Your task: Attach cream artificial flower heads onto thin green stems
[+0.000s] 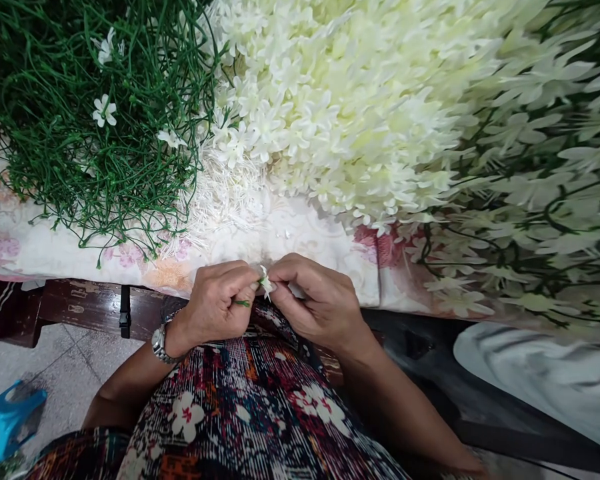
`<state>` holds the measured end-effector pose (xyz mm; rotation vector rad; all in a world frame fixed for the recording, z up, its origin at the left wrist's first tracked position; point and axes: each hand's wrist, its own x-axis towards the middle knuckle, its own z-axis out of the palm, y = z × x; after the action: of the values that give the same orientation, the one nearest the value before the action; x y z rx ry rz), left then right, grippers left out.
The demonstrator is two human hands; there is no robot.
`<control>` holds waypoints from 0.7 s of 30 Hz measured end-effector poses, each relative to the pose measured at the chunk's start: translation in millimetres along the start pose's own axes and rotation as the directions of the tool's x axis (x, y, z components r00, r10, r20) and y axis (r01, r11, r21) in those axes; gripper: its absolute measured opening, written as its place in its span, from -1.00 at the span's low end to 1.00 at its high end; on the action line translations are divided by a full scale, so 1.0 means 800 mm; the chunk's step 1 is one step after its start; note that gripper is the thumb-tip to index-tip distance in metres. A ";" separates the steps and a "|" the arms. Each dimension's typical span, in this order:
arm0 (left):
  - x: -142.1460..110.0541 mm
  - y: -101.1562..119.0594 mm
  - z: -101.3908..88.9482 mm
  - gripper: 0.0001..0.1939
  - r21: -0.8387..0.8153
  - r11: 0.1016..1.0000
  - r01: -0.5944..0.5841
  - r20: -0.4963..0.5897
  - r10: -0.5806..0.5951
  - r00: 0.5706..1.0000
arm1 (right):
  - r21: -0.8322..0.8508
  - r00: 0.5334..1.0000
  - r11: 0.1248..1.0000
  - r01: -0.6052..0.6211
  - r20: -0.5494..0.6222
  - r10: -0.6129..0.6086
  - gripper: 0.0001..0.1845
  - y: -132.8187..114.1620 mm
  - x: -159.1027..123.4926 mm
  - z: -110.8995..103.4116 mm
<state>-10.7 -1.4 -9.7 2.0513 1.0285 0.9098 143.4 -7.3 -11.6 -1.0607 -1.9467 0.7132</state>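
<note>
Across a floral cloth (300, 233) heaped with white blossoms (360, 100) and green stems (95, 133), the left hand (215, 303) and right hand (313, 300) together pinch a small flower (266, 283), seemingly seating it on a stem, needing a steady push.

Your left hand (215, 303) and right hand (313, 300) meet fingertip to fingertip, pinching a small white flower (266, 285) on a green stem (241, 303) at the edge of the cloth-covered table (300, 233), below the heap of white blossoms (350, 107) and green stems (95, 127).
</note>
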 end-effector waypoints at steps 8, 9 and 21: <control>0.000 -0.001 0.003 -0.82 0.054 0.998 -0.017 -0.030 0.019 0.999 | -0.082 0.999 0.996 0.024 -0.022 -0.026 -0.89 -0.002 0.000 0.003; 0.000 -0.001 0.003 -0.82 0.064 0.998 -0.017 -0.028 0.019 0.999 | -0.097 0.999 0.995 0.029 -0.022 -0.032 -0.89 -0.003 0.000 0.003; -0.001 0.000 0.004 -0.79 0.100 0.995 0.006 -0.003 -0.006 1.000 | -0.156 0.999 0.987 0.037 0.005 -0.037 -0.89 -0.001 -0.002 0.002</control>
<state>-8.3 -2.9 -11.6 2.1286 1.1012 0.8749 142.8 -9.5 -12.4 -1.1149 -2.0451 0.5481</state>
